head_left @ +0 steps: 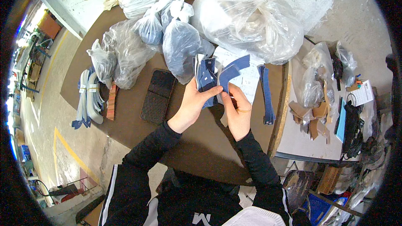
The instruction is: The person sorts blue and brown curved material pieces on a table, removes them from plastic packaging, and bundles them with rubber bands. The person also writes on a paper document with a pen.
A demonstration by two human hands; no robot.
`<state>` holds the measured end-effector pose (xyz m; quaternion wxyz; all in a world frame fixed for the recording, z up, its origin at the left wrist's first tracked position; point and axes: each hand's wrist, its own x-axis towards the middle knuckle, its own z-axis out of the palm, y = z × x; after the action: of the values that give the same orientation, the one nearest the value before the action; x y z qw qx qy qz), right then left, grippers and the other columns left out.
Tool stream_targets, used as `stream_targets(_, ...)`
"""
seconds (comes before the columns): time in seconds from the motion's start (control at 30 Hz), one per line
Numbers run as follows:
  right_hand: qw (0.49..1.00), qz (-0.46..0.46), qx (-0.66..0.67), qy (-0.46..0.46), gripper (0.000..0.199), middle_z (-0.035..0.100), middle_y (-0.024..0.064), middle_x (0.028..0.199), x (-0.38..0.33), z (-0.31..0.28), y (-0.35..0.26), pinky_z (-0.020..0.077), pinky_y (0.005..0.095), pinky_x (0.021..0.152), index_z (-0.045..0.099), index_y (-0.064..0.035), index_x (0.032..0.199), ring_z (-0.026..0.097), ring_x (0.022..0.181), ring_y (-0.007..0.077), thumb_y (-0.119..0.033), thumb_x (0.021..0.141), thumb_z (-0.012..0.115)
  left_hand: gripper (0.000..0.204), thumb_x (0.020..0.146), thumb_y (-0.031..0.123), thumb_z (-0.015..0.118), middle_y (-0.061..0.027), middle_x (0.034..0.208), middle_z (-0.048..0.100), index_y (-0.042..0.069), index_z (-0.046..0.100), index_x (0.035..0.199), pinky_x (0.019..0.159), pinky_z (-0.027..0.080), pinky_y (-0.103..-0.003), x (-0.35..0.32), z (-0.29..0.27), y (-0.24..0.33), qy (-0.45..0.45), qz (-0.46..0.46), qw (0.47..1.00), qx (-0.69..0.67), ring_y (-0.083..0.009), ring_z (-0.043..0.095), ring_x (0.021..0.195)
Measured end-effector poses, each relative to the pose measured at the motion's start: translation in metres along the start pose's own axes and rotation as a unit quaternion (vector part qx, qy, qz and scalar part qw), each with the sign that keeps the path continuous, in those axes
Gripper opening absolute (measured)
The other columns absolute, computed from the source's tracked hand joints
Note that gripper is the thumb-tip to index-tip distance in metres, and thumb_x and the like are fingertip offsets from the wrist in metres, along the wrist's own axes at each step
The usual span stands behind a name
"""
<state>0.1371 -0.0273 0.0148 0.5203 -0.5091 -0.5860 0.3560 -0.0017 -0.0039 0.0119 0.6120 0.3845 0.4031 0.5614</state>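
Observation:
My left hand (pixel 193 104) grips a stack of blue cut pieces (pixel 206 74) with pale backs, held upright above the brown table (pixel 130 129). My right hand (pixel 237 111) pinches one blue curved piece (pixel 233 70) at the front of that stack, peeling it away to the right. Both forearms wear black sleeves and come in from the lower edge.
A black textured mat (pixel 157 96) lies left of my hands. A strip of blue pieces (pixel 266 94) lies at the right table edge. Several clear plastic bags (pixel 247 16) of material crowd the back. White and blue bundles (pixel 88 98) lie at far left. A cluttered grey bench (pixel 326 100) stands right.

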Motion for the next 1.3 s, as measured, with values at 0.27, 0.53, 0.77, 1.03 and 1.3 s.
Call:
stream_targets(0.27,0.994,0.018,0.102,-0.022,0.015,0.059,0.0016,0.092,0.005,-0.013,0.001,0.0423,0.0224,0.08,0.065,0.0027,0.102,0.055,0.088,0.0097,-0.002,0.088,0.06,0.028,0.085,-0.004,0.061,-0.0059,0.099,0.067,0.001,0.057,0.112,0.081,0.052,-0.029,0.001,-0.005,0.002,-0.01,-0.029,0.998,-0.058,-0.0149,0.065,0.089)
stream_targets(0.53,0.954,0.131,0.269,-0.012,0.017,0.065,0.0008,0.095,0.007,-0.014,0.0,0.0439,0.0213,0.079,0.066,0.0038,0.106,0.056,0.087,0.0065,-0.005,0.094,0.058,0.025,0.088,0.0,0.06,-0.0066,0.103,0.066,0.001,0.057,0.114,0.083,0.051,-0.032,-0.001,-0.002,0.005,-0.052,-0.042,0.997,-0.029,-0.0157,0.064,0.091)
stream_targets(0.77,0.918,0.171,0.356,-0.025,0.018,0.066,0.0084,0.092,0.009,-0.015,-0.002,0.0517,0.0277,0.077,0.062,0.002,0.103,0.062,0.08,0.0145,-0.013,0.097,0.053,0.023,0.091,0.006,0.062,-0.0047,0.102,0.066,0.001,0.056,0.112,0.079,0.05,-0.027,-0.001,0.001,-0.001,-0.08,-0.107,0.988,-0.076,-0.0102,0.062,0.088)
stream_targets(1.03,0.858,0.231,0.458,0.012,0.022,0.063,0.0049,0.091,0.01,-0.022,0.004,0.043,0.0311,0.079,0.061,-0.0007,0.103,0.056,0.084,0.0159,-0.017,0.089,0.058,0.028,0.094,0.01,0.056,-0.0124,0.112,0.066,-0.002,0.055,0.119,0.085,0.053,-0.032,0.003,-0.004,0.012,-0.043,-0.16,0.968,-0.19,-0.0199,0.065,0.091)
stream_targets(1.3,0.833,0.19,0.52,0.014,0.026,0.062,0.0045,0.094,0.008,-0.021,-0.008,0.0423,0.0257,0.067,0.058,-0.0021,0.114,0.055,0.08,0.0135,-0.017,0.093,0.058,0.029,0.095,0.009,0.053,-0.0122,0.114,0.066,-0.003,0.054,0.121,0.084,0.053,-0.032,0.007,-0.01,0.003,0.004,-0.196,0.947,-0.255,-0.019,0.064,0.093)
